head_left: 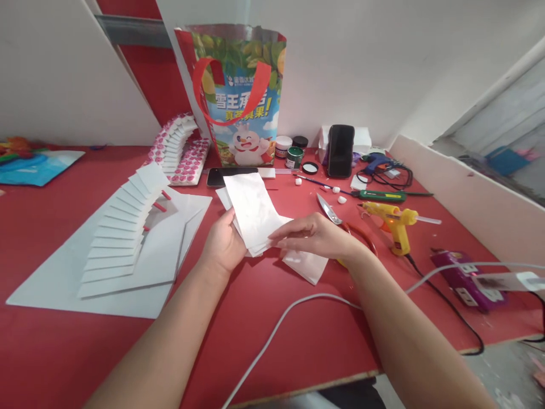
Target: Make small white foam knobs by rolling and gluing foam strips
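Observation:
In my left hand (pixel 223 241) are several thin white paper sheets (pixel 251 207), fanned a little over each other, with the thumb at their left edge. My right hand (pixel 313 236) has its fingers bent together at the lower right edge of these sheets, closed on that edge. Below the right hand another white sheet (pixel 309 270) slants toward me; whether it joins the held ones I cannot tell. Left of my hands stands a curved white stair model (pixel 117 233) on a white board (pixel 55 287). Orange-handled scissors (pixel 330 210) lie beyond my right wrist, partly hidden.
A printed bag (pixel 244 113) stands against the wall beside a second curved stair model (pixel 179 150). Paint jars (pixel 293 157), a black phone (pixel 340 150) and a green-handled tool (pixel 381 196) lie behind. At right are a yellow glue gun (pixel 394 221), a purple power strip (pixel 466 278) and a white cable (pixel 293 307).

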